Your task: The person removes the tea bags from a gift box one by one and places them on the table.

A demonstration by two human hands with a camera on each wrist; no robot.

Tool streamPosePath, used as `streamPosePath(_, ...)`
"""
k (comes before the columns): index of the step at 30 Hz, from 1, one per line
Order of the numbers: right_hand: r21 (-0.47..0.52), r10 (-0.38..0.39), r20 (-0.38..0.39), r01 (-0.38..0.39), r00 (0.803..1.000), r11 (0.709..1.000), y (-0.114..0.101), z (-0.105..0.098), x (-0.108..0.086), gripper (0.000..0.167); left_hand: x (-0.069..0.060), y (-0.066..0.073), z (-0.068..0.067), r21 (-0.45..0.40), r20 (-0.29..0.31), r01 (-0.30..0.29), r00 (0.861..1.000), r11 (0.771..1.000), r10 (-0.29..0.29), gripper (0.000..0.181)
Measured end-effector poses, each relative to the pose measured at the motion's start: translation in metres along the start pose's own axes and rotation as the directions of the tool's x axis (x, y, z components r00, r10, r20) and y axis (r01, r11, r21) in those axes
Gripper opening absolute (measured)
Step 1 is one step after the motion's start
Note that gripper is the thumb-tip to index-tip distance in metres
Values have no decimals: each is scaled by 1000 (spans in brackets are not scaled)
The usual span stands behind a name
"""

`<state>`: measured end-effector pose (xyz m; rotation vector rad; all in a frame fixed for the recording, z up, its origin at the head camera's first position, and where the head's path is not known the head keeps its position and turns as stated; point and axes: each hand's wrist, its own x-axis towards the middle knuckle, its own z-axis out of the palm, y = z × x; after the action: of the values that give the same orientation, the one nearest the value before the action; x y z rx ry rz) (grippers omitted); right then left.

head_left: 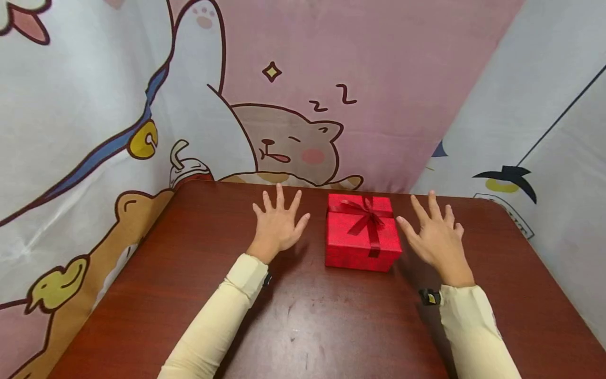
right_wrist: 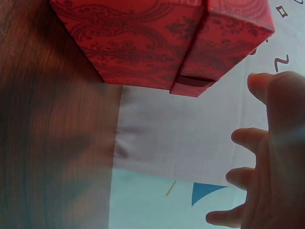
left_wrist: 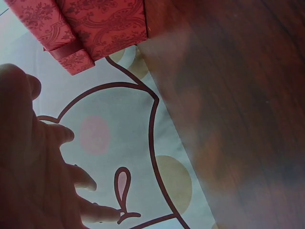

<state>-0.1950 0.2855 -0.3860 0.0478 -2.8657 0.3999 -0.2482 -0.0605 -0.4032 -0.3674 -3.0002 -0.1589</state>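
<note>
A red patterned gift box (head_left: 352, 239) with a dark red ribbon and bow (head_left: 369, 215) stands on the brown table, its lid on. To its left, the left hand (head_left: 278, 223) is held above the table with fingers spread, not touching the box. On the other side the right hand (head_left: 439, 239) hovers close to the box's right edge, fingers spread and holding nothing. In the left wrist view the box (left_wrist: 107, 26) lies beyond the left hand (left_wrist: 38, 157). The right wrist view has the box (right_wrist: 138, 43) apart from the right hand (right_wrist: 271, 152).
The brown wooden table (head_left: 303, 326) reaches back to a printed cloth (head_left: 388, 105) with cartoon animals, which hangs behind it and along the left and right sides. Both forearms, in pale yellow sleeves, extend over the table from the near edge.
</note>
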Motion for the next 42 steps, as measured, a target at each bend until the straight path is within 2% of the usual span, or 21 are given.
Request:
streamPosePath(6, -1, 0, -7, 0, 1000, 1000, 1, -3, 0, 75, 1, 2, 0, 8, -23, -15, 1000, 1000, 15, 69)
streamPosePath(12, 17, -4, 2, 4, 1000, 1000, 1, -2, -2, 74, 1, 9, -3, 49, -20, -46, 999, 998, 47, 69)
streamPosePath(17, 51, -25, -20, 26, 999, 998, -3, -1, -4, 71, 2, 16, -6, 32, -21, -77, 997, 997, 78, 66)
streamPosePath(22, 119, -30, 3, 29, 1000, 992, -8, 2, -5, 68, -1, 22, -3, 37, -27, -91, 995, 995, 92, 63)
streamPosePath(30, 229, -54, 8, 51, 999, 972, -12, 10, -6, 61, -3, 33, 1, -26, -72, -138, 988, 990, 136, 57)
streamPosePath(36, 274, -60, 55, 43, 997, 961, -15, 13, -6, 61, -2, 39, 6, -83, -119, -196, 975, 977, 186, 54)
streamPosePath(42, 309, -57, 90, 27, 994, 951, -13, 15, -6, 60, -1, 41, 10, -136, -112, -212, 974, 968, 198, 53)
